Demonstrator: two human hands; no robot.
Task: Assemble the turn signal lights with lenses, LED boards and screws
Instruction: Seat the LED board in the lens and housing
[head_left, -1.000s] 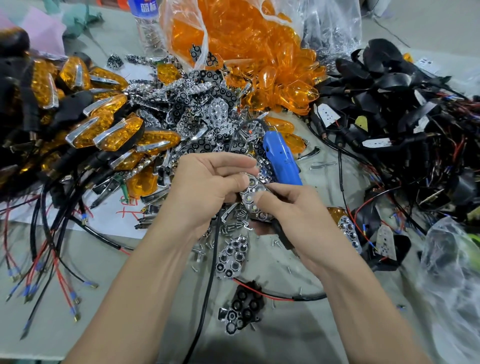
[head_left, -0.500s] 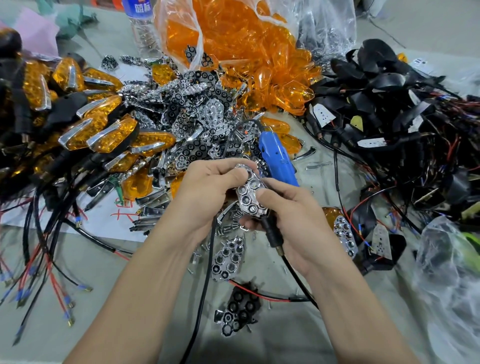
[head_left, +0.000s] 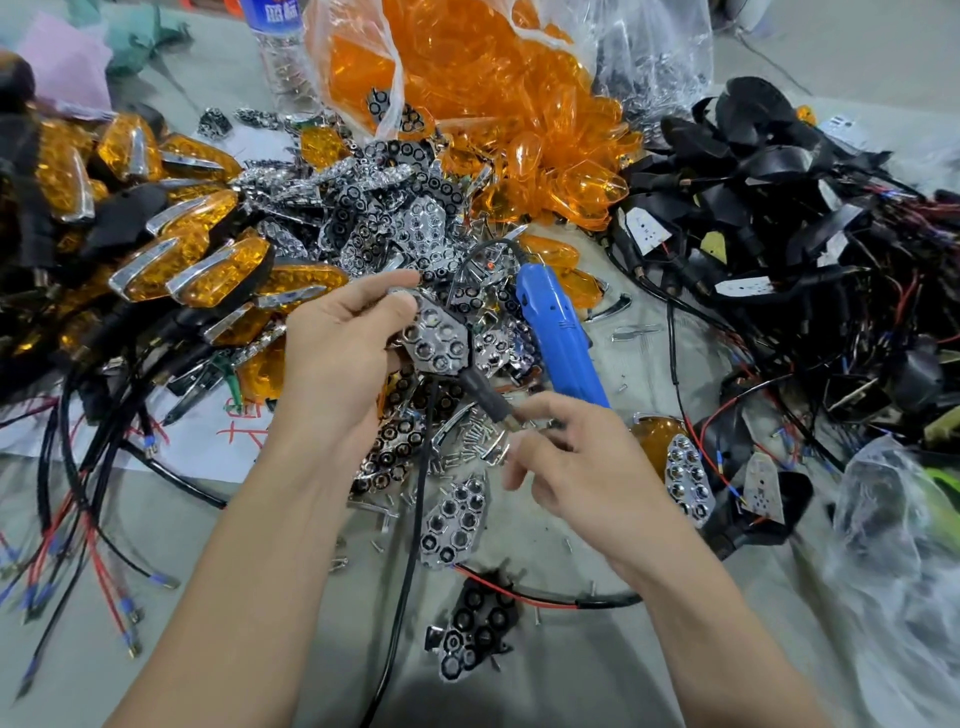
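My left hand (head_left: 337, 353) grips a black turn signal housing (head_left: 480, 387) by its body, with a chrome honeycomb reflector (head_left: 436, 338) seated in it, face up, above the table. The housing's stalk points down toward my right hand (head_left: 566, 457), which hovers just below with loosely curled fingers, its index fingertip at the stalk's tip. I cannot see anything held in it. Loose screws (head_left: 467, 441) lie under both hands. A blue electric screwdriver (head_left: 561, 332) lies on the table just right of the housing.
A bag of amber lenses (head_left: 467, 78) stands at the back. Finished amber lights (head_left: 156, 260) are heaped at left, chrome reflectors (head_left: 395, 218) in the middle, black wired housings (head_left: 779, 182) at right. A loose reflector (head_left: 457, 519) and a black part (head_left: 478, 634) lie nearer me.
My right hand has let go of the housing and dropped down and right. My left hand has lifted the housing and tilted the reflector up.
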